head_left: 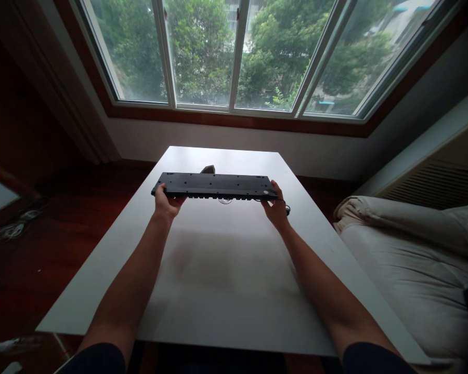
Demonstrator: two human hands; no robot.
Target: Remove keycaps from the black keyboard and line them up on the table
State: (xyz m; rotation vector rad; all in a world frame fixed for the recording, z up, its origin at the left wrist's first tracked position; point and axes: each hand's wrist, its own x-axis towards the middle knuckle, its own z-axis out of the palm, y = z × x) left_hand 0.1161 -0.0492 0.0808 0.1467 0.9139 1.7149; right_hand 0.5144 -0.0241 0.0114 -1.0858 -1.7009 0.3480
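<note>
A black keyboard point(216, 185) is held upside down above the white table point(226, 280), its flat underside facing up and the keys pointing down. My left hand point(166, 202) grips its left end, fingers wrapped under the edge. My right hand point(275, 208) grips its right end the same way. A thin black cable point(287, 209) hangs from the keyboard near my right hand. Behind the keyboard a small grey object point(208, 169) sits on the table, partly hidden.
A wide window point(237, 52) fills the far wall, with trees outside. A bed with pale bedding point(409, 259) stands at the table's right side. Dark wooden floor point(42, 249) lies to the left, with cables point(11, 228) on it.
</note>
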